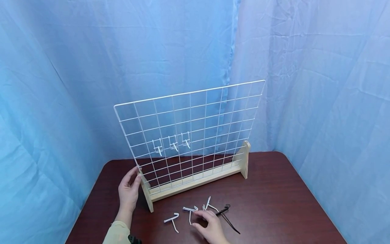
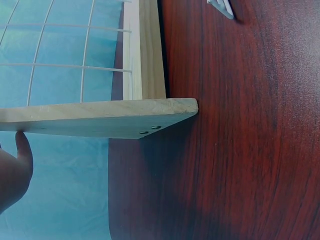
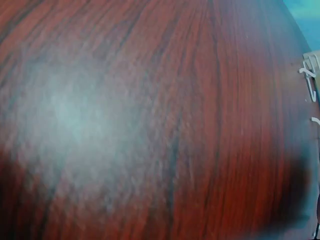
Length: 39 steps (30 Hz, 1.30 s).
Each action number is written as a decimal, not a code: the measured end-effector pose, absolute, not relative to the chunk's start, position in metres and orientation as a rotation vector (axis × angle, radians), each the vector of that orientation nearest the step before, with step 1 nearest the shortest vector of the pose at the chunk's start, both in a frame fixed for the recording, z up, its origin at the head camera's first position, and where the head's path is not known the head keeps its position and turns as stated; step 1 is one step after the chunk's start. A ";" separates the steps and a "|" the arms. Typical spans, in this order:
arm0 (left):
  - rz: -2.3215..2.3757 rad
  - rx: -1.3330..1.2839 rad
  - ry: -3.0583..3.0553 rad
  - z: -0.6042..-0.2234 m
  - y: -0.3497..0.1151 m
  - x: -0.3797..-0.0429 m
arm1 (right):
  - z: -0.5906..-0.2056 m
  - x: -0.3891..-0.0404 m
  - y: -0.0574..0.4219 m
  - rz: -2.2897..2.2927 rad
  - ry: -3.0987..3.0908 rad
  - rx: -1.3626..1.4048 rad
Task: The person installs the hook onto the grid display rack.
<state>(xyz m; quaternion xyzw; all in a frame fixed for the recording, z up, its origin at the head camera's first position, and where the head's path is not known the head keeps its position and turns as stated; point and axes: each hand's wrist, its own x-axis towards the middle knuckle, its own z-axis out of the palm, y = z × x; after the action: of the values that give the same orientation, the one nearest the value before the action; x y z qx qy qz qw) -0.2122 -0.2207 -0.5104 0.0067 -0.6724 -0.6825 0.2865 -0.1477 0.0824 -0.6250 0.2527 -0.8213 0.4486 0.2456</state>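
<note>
A white wire grid panel (image 1: 190,122) stands upright in a light wooden stand (image 1: 195,183). My left hand (image 1: 129,189) pinches the upper part of the stand's left side board (image 2: 100,117), beside the grid's edge; in the left wrist view its thumb touches that board. My right hand (image 1: 210,225) is low over the table, thumb and index finger apart, its fingertips beside a white hook (image 1: 190,210). Another white hook (image 1: 172,220) lies to the left, a further one (image 1: 208,203) just beyond the hand. A black hook (image 1: 226,217) with long prongs lies on the right.
Three small white hooks (image 1: 173,146) hang in a row on the left half of the grid. Everything stands on a dark red wood-grain table (image 1: 283,196) with rounded corners. Blue cloth (image 1: 170,51) surrounds the table at the back and sides.
</note>
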 end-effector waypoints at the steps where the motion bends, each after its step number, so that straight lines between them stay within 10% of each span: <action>1: -1.821 0.020 -1.799 -0.510 -0.221 -0.212 | -0.626 -0.147 0.081 1.213 -2.251 0.676; 39: -1.822 -0.001 -1.773 -0.512 -0.220 -0.213 | -0.640 -0.160 0.097 1.126 -2.258 0.646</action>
<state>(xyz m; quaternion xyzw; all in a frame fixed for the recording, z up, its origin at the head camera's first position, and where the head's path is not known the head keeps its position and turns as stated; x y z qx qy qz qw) -0.2131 -0.2203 -0.5116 -0.0005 -0.6663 -0.6847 0.2955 -0.1602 0.0968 -0.6401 0.2393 -0.8358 0.4169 0.2651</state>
